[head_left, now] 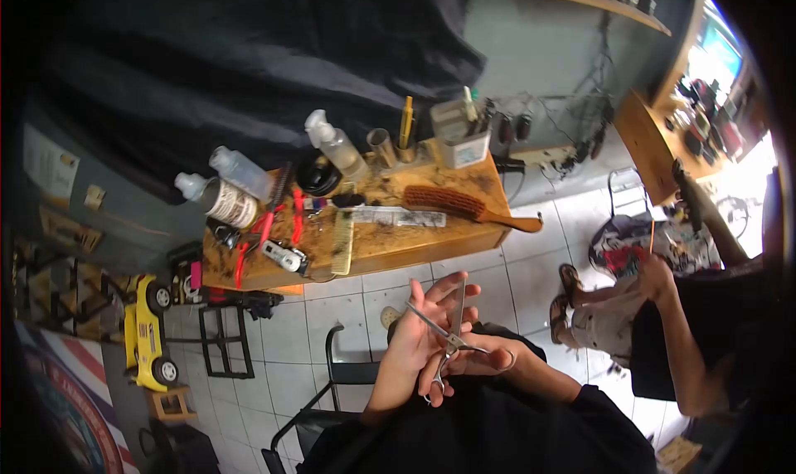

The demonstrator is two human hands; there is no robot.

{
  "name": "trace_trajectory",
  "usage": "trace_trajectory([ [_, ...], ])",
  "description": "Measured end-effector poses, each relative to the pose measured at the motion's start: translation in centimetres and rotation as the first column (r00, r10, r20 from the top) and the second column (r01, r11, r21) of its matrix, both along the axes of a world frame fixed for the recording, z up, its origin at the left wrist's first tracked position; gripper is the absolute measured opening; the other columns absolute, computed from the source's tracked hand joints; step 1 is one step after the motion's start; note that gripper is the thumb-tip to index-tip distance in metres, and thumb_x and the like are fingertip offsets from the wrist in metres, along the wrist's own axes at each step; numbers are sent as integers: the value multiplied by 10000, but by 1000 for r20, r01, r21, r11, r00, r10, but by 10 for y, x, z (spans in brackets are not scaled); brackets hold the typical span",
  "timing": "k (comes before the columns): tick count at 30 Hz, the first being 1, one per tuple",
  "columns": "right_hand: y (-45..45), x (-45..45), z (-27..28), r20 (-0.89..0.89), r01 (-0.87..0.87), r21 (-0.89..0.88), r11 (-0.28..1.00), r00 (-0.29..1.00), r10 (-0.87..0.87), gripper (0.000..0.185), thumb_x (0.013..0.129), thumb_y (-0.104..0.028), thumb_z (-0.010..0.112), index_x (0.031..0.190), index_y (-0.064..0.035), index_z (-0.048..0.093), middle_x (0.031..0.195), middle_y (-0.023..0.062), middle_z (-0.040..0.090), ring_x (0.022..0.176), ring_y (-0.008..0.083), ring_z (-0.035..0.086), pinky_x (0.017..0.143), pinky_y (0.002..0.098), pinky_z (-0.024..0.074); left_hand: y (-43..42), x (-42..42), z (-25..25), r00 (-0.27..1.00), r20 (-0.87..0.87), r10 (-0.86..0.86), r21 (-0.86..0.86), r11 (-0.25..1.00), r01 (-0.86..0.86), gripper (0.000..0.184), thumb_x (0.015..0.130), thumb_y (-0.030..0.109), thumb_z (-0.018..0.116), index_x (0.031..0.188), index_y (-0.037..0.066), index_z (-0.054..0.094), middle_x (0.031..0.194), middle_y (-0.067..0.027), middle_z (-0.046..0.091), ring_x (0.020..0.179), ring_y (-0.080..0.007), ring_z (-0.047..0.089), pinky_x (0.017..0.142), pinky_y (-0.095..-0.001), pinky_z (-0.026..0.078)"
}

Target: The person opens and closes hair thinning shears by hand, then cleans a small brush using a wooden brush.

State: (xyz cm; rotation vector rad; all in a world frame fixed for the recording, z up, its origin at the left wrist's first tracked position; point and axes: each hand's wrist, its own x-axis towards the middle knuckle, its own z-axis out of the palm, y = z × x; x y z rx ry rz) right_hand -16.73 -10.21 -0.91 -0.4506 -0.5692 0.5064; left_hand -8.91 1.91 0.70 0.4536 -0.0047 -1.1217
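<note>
A pair of metal scissors (455, 338) is in my right hand (489, 345), with the thumb at one finger ring and fingers at the other. Its blades are spread apart and point up and away from me. My left hand (405, 335) is just beside and behind the blades, palm turned up and fingers stretched out. It seems to hold nothing, though the scissors cover part of it; whether the blades touch it I cannot tell. Both hands are in front of my dark clothing, nearer to me than the wooden table.
On the wooden table (381, 258) are a brown brush (448, 202), a pale comb (342, 242), hair clippers (283, 256), spray bottles (338, 146) and a container (460, 142). A black chair (332, 374) stands to the left. Another person (684, 333) is at the right, holding a thin orange stick.
</note>
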Motion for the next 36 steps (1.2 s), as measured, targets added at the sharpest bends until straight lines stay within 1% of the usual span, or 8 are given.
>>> trace_trajectory([
  [3, -13, 12, -1, 120, -47, -345, 937, 988, 93, 657, 709, -585, 702, 840, 51, 605, 709, 113, 615, 562, 173, 542, 522, 285, 421, 1, 3, -11, 993, -19, 120, -39, 992, -121, 635, 953, 548, 304, 1364, 68, 364, 1265, -145, 492, 1023, -231, 542, 826, -324, 453],
  [9, -5, -6, 23, -229, 37, -94, 995, 972, -58, 443, 651, -374, 785, 755, 17, 606, 697, 44, 603, 588, 128, 562, 520, 251, 431, 8, -15, -49, 992, 43, 118, 36, 992, -120, 543, 928, 401, 508, 1320, 43, 393, 1162, -100, 531, 952, -178, 558, 762, -277, 462],
  [11, -9, -19, -41, -46, 36, -344, 938, 997, -55, 354, 670, -274, 762, 790, 27, 620, 695, 66, 605, 596, 138, 582, 531, 244, 451, -1, -19, -32, 990, 88, 114, -104, 989, -105, 484, 903, 238, 578, 1292, 12, 400, 1065, -61, 503, 872, -143, 514, 734, -262, 449],
  [13, -16, -7, 3, 102, -53, -181, 982, 992, 72, 335, 680, -242, 786, 773, 30, 614, 681, 83, 603, 573, 136, 575, 500, 237, 434, -4, -22, -31, 995, 25, 97, -166, 982, -92, 455, 913, 223, 563, 1282, 9, 405, 1062, -72, 490, 864, -147, 500, 757, -266, 442],
  [15, -14, -14, 14, 5, 111, -150, 982, 994, -112, 417, 789, -380, 723, 652, -2, 612, 565, 62, 569, 451, 121, 504, 430, 234, 361, -7, -25, -33, 997, -2, 80, -204, 976, -79, 440, 917, 226, 560, 1269, 6, 412, 1068, -79, 487, 893, -150, 507, 796, -273, 441],
  [17, -21, -14, 8, 53, 55, -286, 957, 998, -42, 652, 712, -599, 687, 911, 18, 620, 727, 143, 633, 575, 173, 599, 479, 232, 401, -8, -27, -38, 990, 115, 86, -101, 992, -74, 439, 920, 233, 557, 1266, 3, 415, 1070, -90, 494, 908, -160, 522, 799, -288, 459],
  [20, -18, -18, -2, 93, 73, -6, 997, 993, -72, 1053, 653, -793, 509, 1359, -54, 255, 1136, 294, 553, 882, 300, 642, 583, 251, 444, -11, -29, -34, 994, 63, 87, -179, 981, -74, 427, 920, 244, 560, 1271, 36, 432, 1044, -108, 518, 910, -188, 542, 784, -307, 481],
  [36, -24, -22, 4, -109, 33, -94, 995, 993, -43, 973, 613, -796, 547, 1010, 92, 566, 937, 246, 636, 715, 228, 674, 446, 198, 403, -18, -21, -28, 962, 225, 154, -56, 988, -144, 287, 798, 288, 723, 890, 67, 565, 789, -41, 560, 793, -153, 505, 729, -298, 411],
])
